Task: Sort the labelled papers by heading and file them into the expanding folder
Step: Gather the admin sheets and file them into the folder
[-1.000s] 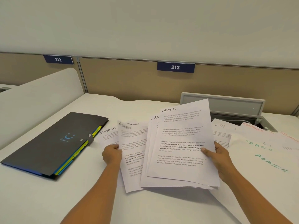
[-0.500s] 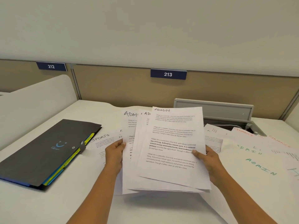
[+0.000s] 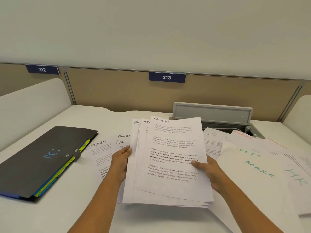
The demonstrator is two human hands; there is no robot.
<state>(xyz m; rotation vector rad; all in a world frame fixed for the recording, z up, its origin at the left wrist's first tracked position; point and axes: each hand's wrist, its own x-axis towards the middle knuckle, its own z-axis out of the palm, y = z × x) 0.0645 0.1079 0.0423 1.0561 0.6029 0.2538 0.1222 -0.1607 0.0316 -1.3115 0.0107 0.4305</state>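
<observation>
while fanned, admin papers (image 3: 171, 158) between left hand (image 3: 120, 163) and right hand (image 3: 210, 172)

Both hands (image 3: 120, 163) (image 3: 210, 172) hold ADMIN sheets (image 3: 171, 158); black folder (image 3: 42, 158) lies left.

Both bare forearms (image 3: 99, 207) are reaching in from the near edge, converging. The left hand (image 3: 120, 163) is gripping the left edge of a fanned stack of white printed ADMIN sheets (image 3: 171, 167), thumb uppermost. The right hand (image 3: 209, 172) is pinching its right edge, thumb across the front, fingers hidden behind.
</observation>
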